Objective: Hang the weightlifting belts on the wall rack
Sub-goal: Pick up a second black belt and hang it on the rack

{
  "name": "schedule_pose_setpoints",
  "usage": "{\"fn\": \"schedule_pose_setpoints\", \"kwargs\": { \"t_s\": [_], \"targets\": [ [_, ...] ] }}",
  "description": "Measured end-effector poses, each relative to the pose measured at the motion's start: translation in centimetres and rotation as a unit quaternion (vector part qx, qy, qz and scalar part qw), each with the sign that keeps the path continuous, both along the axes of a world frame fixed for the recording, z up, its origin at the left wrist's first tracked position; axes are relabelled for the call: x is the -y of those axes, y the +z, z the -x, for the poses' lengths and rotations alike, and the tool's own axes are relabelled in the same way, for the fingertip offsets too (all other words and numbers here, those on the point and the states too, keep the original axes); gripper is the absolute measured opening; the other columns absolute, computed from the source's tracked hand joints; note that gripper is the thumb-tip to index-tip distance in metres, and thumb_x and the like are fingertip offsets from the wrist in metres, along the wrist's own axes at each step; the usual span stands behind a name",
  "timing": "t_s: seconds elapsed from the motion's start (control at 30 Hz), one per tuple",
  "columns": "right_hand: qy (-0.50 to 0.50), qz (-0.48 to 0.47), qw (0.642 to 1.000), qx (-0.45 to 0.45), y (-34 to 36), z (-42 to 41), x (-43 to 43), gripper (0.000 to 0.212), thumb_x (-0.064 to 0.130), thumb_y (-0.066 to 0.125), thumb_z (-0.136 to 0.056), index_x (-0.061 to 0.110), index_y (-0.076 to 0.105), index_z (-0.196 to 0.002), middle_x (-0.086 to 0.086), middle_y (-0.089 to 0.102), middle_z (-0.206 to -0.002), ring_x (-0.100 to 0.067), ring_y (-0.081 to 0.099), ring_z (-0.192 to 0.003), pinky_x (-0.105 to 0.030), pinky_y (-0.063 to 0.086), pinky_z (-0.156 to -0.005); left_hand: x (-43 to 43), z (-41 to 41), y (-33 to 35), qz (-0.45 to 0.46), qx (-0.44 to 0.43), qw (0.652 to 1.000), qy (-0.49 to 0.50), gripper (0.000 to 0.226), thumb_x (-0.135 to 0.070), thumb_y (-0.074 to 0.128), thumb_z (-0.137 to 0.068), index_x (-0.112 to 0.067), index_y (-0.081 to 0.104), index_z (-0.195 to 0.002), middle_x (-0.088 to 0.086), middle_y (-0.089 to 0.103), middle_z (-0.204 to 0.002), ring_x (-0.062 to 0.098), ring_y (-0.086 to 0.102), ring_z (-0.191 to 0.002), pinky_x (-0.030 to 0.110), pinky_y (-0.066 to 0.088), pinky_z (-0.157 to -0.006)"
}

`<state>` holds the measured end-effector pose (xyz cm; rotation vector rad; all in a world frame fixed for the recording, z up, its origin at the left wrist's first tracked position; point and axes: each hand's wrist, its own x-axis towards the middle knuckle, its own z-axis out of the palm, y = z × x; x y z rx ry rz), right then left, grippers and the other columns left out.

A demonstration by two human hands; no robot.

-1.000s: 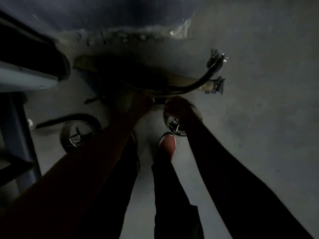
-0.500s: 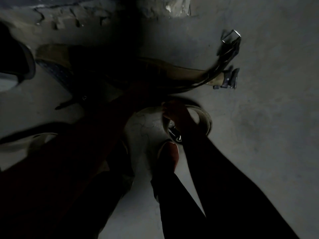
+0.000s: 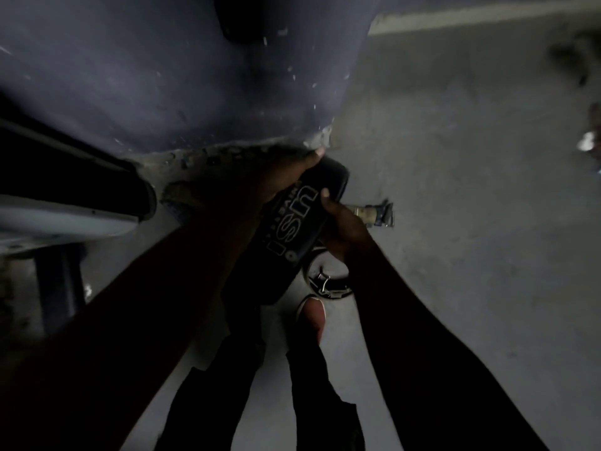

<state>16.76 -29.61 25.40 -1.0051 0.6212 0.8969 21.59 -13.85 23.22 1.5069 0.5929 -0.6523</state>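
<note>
Both hands hold a wide black weightlifting belt (image 3: 294, 219) with white lettering, lifted off the floor in the middle of the view. My left hand (image 3: 286, 177) grips its upper edge near the foot of the wall. My right hand (image 3: 341, 229) holds its right side, and the belt's tan strap end with a metal buckle (image 3: 377, 214) sticks out to the right past that hand. A second belt (image 3: 328, 278), coiled with a metal buckle, lies on the floor under my right wrist. No wall rack can be made out in this dim view.
A dark blue wall (image 3: 162, 76) fills the upper left, its chipped base meeting the grey concrete floor (image 3: 471, 222). A padded bench edge (image 3: 74, 196) on a blue metal post (image 3: 61, 281) stands at the left. My shoe (image 3: 312, 317) is just below the coiled belt.
The black belt has come up off the floor and now sits folded between both hands, its lettered face toward me. The view has tilted up toward the wall.
</note>
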Motion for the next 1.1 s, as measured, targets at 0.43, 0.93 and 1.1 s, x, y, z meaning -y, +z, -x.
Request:
{"fn": "schedule_pose_setpoints", "kwargs": {
  "t_s": [0.43, 0.93, 1.1],
  "targets": [
    [0.269, 0.183, 0.933, 0.152, 27.2, -4.1, 4.1, 0.036, 0.027, 0.055, -0.101, 0.009, 0.058, -0.132, -0.003, 0.070, -0.099, -0.016, 0.067, -0.085, -0.030, 0.057, -0.070, -0.1, 8.9, 27.8, 0.055, -0.069, 0.987, -0.137, 0.060, -0.059, 0.065, -0.085, -0.018, 0.062, -0.129, 0.015, 0.073, -0.118, 0.030, 0.072, -0.101, 0.041, 0.059, -0.081],
    [0.383, 0.140, 0.825, 0.392, 52.3, -3.1, -0.2, 0.040, 0.047, 0.052, -0.099, 0.009, 0.064, -0.102, -0.013, 0.070, -0.080, -0.022, 0.069, -0.066, -0.038, 0.062, -0.070, -1.6, 7.3, 53.5, 0.008, 0.148, 0.987, 0.054, 0.022, -0.013, 0.048, -0.103, -0.008, 0.060, -0.120, 0.013, 0.072, -0.105, 0.024, 0.069, -0.093, 0.043, 0.056, -0.090],
    [0.273, 0.171, 0.781, 0.535, 58.9, -3.6, -1.9, 0.023, 0.030, 0.051, -0.103, 0.019, 0.059, -0.084, -0.003, 0.062, -0.070, -0.016, 0.058, -0.062, -0.032, 0.059, -0.062, -2.9, 9.1, 58.5, -0.006, 0.251, 0.968, -0.015, 0.020, -0.011, 0.051, -0.102, -0.014, 0.060, -0.119, 0.005, 0.072, -0.094, 0.017, 0.070, -0.077, 0.035, 0.063, -0.062]
  ]
}}
